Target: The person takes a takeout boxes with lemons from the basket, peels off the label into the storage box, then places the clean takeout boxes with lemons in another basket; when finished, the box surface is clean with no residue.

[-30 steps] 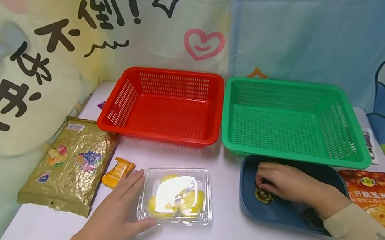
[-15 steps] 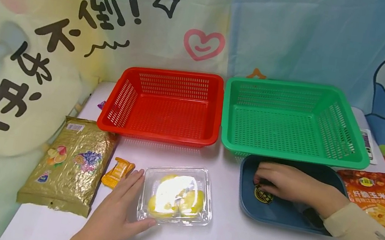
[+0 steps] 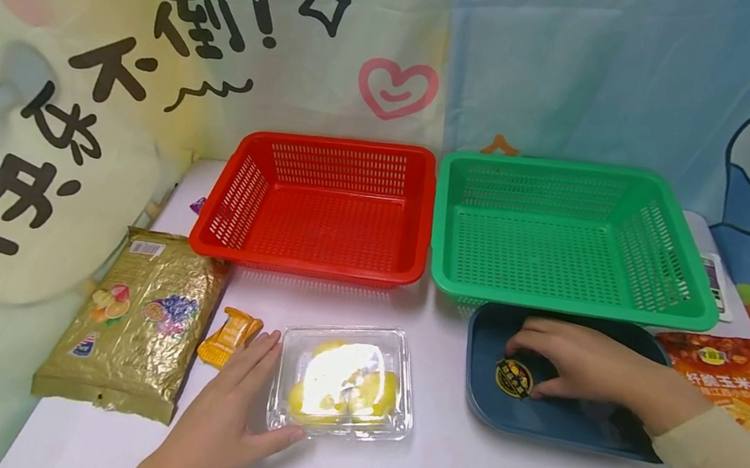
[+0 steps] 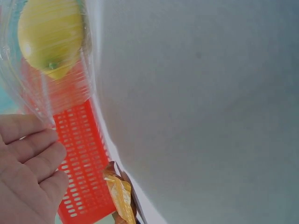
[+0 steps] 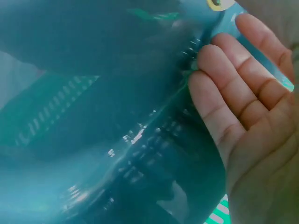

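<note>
A clear plastic box (image 3: 346, 381) of lemons sits at the middle front of the table. My left hand (image 3: 228, 407) rests along its left side, fingers straight, thumb at its near left corner. In the left wrist view, a lemon (image 4: 51, 37) shows through the plastic above the fingers. My right hand (image 3: 583, 363) is inside the dark blue tray (image 3: 521, 427), fingers apart and lightly bent. Its thumb and fingers are beside a round black-and-gold label (image 3: 514, 377) on the tray floor. In the right wrist view, its fingers touch or nearly touch the shiny blue surface and grip nothing visible.
A red basket (image 3: 325, 269) and a green basket (image 3: 570, 304) stand side by side at the back. On the left lie a gold candy bag (image 3: 132, 326) and an orange wrapped snack (image 3: 229, 338). A red corn-chip packet (image 3: 736, 389) is right of the tray.
My right hand has shifted slightly right inside the tray, and its fingers and thumb have spread apart, uncovering more of the round label. The left hand and the lemon box have stayed still.
</note>
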Demonstrator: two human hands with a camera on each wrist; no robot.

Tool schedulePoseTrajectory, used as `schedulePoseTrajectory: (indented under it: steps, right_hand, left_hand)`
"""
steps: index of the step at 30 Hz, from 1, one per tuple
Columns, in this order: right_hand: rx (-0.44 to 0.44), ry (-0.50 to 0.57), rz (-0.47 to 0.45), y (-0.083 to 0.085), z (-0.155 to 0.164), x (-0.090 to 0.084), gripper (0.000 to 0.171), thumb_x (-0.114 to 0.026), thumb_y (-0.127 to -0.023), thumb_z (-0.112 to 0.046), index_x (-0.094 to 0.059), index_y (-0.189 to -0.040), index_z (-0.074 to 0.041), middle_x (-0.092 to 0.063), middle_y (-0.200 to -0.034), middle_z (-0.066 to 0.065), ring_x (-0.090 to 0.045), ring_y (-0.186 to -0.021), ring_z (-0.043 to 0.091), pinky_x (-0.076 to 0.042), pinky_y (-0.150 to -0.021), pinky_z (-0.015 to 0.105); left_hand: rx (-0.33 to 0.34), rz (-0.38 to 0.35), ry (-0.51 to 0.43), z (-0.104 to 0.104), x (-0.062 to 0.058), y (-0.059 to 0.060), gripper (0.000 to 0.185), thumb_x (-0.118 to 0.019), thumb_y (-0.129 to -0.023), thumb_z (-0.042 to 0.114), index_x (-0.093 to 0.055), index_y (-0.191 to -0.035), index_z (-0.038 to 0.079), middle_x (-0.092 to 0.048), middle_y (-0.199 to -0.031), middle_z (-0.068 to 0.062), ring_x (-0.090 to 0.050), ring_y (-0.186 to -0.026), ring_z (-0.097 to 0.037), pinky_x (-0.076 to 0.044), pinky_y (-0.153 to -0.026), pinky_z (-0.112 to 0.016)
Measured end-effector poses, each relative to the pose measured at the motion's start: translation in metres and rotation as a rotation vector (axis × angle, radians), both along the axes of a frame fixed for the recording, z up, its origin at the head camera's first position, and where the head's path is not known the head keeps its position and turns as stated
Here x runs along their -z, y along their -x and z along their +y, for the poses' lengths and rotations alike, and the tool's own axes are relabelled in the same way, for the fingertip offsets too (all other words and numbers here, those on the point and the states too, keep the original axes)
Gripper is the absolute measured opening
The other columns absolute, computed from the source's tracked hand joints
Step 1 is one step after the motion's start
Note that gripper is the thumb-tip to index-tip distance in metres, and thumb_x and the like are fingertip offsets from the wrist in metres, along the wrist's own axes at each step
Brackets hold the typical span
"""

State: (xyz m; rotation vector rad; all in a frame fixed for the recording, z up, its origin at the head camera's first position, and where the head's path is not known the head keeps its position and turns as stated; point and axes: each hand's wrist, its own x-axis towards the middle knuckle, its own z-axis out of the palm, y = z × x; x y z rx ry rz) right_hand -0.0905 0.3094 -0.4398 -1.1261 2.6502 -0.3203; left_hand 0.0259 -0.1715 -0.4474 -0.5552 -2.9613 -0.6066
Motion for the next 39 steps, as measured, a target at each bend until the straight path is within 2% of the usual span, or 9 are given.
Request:
schedulePoseTrajectory:
  steps: [9, 13, 24, 29, 32, 34, 36, 38, 39]
  right_hand:
    - [0.016, 0.087, -0.021, -0.011, 0.000, -0.017, 0.062, -0.081, -0.082, -0.062, -0.070, -0.129, -0.022, -0.064, -0.118, -0.015, -0.060, -0.108, 0.004, -0.059, -0.093, 0.038]
    - [0.024, 0.109, -0.002, -0.014, -0.003, -0.025, 0.064, -0.078, -0.083, -0.065, -0.069, -0.131, -0.023, -0.063, -0.120, -0.016, -0.058, -0.108, 0.002, -0.059, -0.093, 0.036]
    - [0.143, 0.145, 0.061, -0.022, -0.003, -0.048, 0.071, -0.087, -0.078, -0.058, -0.063, -0.139, -0.032, -0.063, -0.134, -0.014, -0.061, -0.122, 0.011, -0.061, -0.097, 0.046]
    - [0.208, 0.190, 0.120, -0.022, 0.006, -0.058, 0.080, -0.090, -0.076, -0.055, -0.060, -0.144, -0.026, -0.061, -0.138, -0.007, -0.058, -0.124, 0.017, -0.059, -0.096, 0.056]
    - [0.258, 0.246, 0.166, -0.022, 0.015, -0.062, 0.087, -0.095, -0.070, -0.048, -0.059, -0.145, -0.022, -0.060, -0.142, 0.001, -0.054, -0.128, 0.024, -0.054, -0.096, 0.061]
    - [0.295, 0.283, 0.201, -0.021, 0.022, -0.063, 0.093, -0.099, -0.065, -0.041, -0.059, -0.146, -0.021, -0.057, -0.145, 0.004, -0.051, -0.130, 0.027, -0.050, -0.097, 0.059]
    - [0.331, 0.315, 0.240, -0.019, 0.030, -0.064, 0.098, -0.102, -0.061, -0.036, -0.058, -0.147, -0.021, -0.056, -0.147, 0.007, -0.049, -0.132, 0.028, -0.046, -0.104, 0.050]
    - [0.363, 0.337, 0.272, -0.018, 0.039, -0.063, 0.103, -0.102, -0.059, -0.031, -0.056, -0.150, -0.018, -0.053, -0.150, 0.010, -0.047, -0.132, 0.031, -0.043, -0.103, 0.049]
    - [0.380, 0.330, 0.290, -0.017, 0.044, -0.062, 0.105, -0.102, -0.059, -0.031, -0.054, -0.151, -0.017, -0.051, -0.151, 0.012, -0.046, -0.132, 0.033, -0.046, -0.100, 0.044]
  left_hand:
    - [-0.006, -0.007, -0.004, 0.000, 0.001, 0.000, 0.113, -0.085, -0.074, 0.068, -0.042, -0.160, 0.009, -0.038, -0.170, -0.005, -0.041, -0.154, -0.036, -0.040, -0.122, -0.053]
    - [-0.006, 0.002, -0.002, 0.000, 0.000, 0.000, 0.113, -0.085, -0.073, 0.068, -0.043, -0.160, 0.008, -0.038, -0.169, -0.005, -0.041, -0.154, -0.035, -0.040, -0.122, -0.054]
    - [-0.009, 0.001, -0.005, 0.001, 0.000, -0.001, 0.113, -0.086, -0.073, 0.068, -0.043, -0.159, 0.007, -0.040, -0.168, -0.007, -0.042, -0.153, -0.035, -0.040, -0.121, -0.053]
    - [-0.014, -0.007, 0.002, 0.001, 0.000, -0.001, 0.114, -0.085, -0.073, 0.068, -0.042, -0.160, 0.009, -0.040, -0.168, -0.007, -0.041, -0.154, -0.034, -0.040, -0.122, -0.052]
    - [-0.015, -0.010, 0.002, 0.001, 0.001, -0.001, 0.113, -0.085, -0.074, 0.068, -0.042, -0.160, 0.009, -0.040, -0.168, -0.008, -0.041, -0.154, -0.035, -0.040, -0.122, -0.052]
    - [-0.014, -0.010, -0.002, 0.001, 0.001, -0.001, 0.113, -0.086, -0.074, 0.067, -0.042, -0.160, 0.009, -0.040, -0.168, -0.008, -0.041, -0.154, -0.035, -0.041, -0.121, -0.053]
    - [-0.013, -0.010, -0.007, 0.001, 0.001, -0.001, 0.113, -0.086, -0.074, 0.066, -0.042, -0.160, 0.009, -0.040, -0.168, -0.008, -0.041, -0.153, -0.036, -0.041, -0.121, -0.053]
    - [-0.012, -0.009, -0.009, 0.000, 0.001, -0.001, 0.113, -0.086, -0.073, 0.066, -0.042, -0.160, 0.009, -0.040, -0.168, -0.008, -0.041, -0.153, -0.036, -0.041, -0.121, -0.053]
    - [-0.011, -0.007, -0.009, 0.000, 0.001, -0.001, 0.113, -0.086, -0.074, 0.066, -0.042, -0.160, 0.009, -0.040, -0.168, -0.009, -0.041, -0.153, -0.036, -0.041, -0.121, -0.053]
